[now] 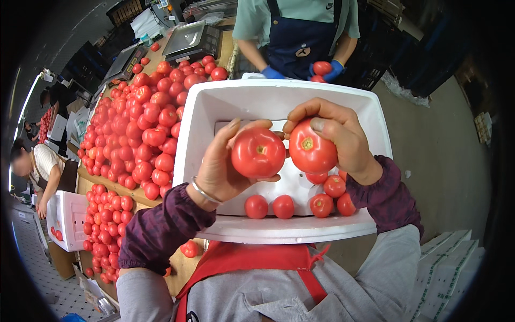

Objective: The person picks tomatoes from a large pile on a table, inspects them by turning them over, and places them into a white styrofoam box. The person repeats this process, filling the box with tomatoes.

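Note:
My left hand [225, 165] holds a large red tomato [258, 152], its stem scar facing up. Just to the right, my right hand [342, 137] grips another red tomato [313, 147] between thumb and fingers. Both are held above a white foam box [283, 237], which stands in front of my red apron. Inside the box, several tomatoes lie along the near side, two of them apart at the left-centre [256, 207] and the others grouped at the right [321, 205]. My fingers and the held tomatoes hide part of the box floor.
A big heap of tomatoes [153, 112] covers the wooden table at left, with a smaller heap [105, 225] nearer. Scales [193, 40] stand behind. Across the box, a co-worker's blue-gloved hand [334, 70] holds tomatoes. Another person leans over a foam box [74, 221] at far left. White boxes [442, 277] are stacked lower right.

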Tool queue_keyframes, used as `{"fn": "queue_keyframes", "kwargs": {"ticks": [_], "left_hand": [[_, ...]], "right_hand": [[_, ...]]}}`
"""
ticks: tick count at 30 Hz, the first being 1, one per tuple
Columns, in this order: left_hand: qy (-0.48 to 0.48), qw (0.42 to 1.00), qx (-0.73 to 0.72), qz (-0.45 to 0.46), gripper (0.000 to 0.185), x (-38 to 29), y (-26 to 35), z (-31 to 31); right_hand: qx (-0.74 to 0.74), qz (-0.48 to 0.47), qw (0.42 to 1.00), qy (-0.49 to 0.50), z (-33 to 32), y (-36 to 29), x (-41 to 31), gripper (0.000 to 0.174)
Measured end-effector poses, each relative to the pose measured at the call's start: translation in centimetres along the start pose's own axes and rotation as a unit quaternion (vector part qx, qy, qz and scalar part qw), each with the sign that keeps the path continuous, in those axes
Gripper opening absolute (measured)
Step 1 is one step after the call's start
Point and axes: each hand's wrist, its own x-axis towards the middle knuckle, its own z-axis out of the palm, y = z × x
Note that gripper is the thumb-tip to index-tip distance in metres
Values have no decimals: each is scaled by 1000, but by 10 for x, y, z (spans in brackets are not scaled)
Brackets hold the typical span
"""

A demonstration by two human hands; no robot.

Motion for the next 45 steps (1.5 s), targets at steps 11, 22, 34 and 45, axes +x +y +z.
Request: {"fn": "queue_keyframes", "kwargs": {"ticks": [11,22,34,45], "left_hand": [[-47,999,17,15,36,16,-12,-8],[-136,986,26,-89,56,15,-19,-12],[-110,987,-115,-8,68,12,-5,-16],[20,994,-32,106,72,13,-5,-10]], "right_hand": [[-37,-10,999,-1,-4,0,-9,35],[-110,-49,987,106,14,12,14,29],[-385,-288,876,41,33,-1,-3,41],[-390,-187,901,11,66,32,-7,77]]}}
